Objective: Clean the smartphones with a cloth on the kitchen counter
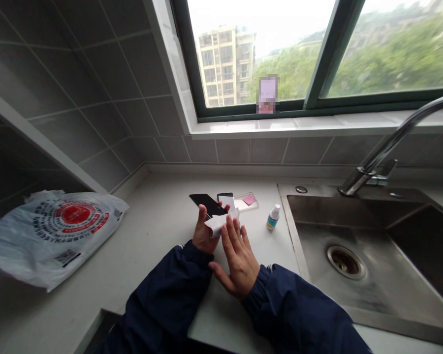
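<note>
My left hand [203, 233] is closed around a black phone [207, 203], holding it tilted above the white counter [158, 231]. My right hand [236, 255] has its fingers stretched out flat and pressed on a white wipe [219, 222] that lies over the phone's lower end. Just behind the phone lie a small dark card with a white patch [226, 199] and a clear plastic tray with a pink slip [248, 200]. A small white bottle with a blue and yellow label [273, 217] stands to the right of my hands.
A steel sink [369, 255] with a drain and a curved tap [391, 142] fills the right side. A white plastic bag with red print [55, 231] lies at the left under a shelf. Grey tiled walls and a window ledge run behind.
</note>
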Demonstrator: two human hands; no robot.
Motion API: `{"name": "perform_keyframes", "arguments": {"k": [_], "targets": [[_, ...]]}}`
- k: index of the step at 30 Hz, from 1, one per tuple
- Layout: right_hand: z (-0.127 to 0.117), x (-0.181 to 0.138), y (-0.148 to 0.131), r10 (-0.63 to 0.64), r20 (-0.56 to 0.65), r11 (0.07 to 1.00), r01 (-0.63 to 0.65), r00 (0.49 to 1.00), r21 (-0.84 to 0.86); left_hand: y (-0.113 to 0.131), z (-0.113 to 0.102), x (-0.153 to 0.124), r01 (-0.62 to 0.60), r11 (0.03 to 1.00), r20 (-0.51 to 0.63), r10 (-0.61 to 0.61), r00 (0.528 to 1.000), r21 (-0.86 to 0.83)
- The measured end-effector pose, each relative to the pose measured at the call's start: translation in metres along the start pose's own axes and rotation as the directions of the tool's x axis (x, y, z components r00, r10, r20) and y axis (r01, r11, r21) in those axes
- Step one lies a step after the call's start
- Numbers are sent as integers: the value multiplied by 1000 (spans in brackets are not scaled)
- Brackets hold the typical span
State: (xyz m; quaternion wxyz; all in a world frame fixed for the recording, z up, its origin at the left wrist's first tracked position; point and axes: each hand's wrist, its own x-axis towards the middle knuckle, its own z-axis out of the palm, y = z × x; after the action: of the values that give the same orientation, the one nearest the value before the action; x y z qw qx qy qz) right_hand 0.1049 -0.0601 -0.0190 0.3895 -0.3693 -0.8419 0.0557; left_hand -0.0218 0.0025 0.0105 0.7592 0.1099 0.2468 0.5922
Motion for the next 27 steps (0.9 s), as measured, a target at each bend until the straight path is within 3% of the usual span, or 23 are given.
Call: {"name": "perform_keyframes", "arguments": {"k": [6, 12, 22, 27], "targets": [[3, 0, 2, 115, -61, 993, -116, 992, -8, -3, -2, 3, -102, 994, 46, 100, 994, 29], [-3, 0, 1, -15, -31, 1000, 15, 999, 18, -1, -1, -1, 7, 999, 2, -7, 1000, 46], [-9, 5, 12, 49, -151, 997, -38, 987, 73, -4, -2, 6, -126, 984, 31, 124, 992, 124], [-9, 3, 12, 42, -129, 995, -29, 991, 99, -4, 0, 5, -46, 986, 11, 45, 999, 163]]}}
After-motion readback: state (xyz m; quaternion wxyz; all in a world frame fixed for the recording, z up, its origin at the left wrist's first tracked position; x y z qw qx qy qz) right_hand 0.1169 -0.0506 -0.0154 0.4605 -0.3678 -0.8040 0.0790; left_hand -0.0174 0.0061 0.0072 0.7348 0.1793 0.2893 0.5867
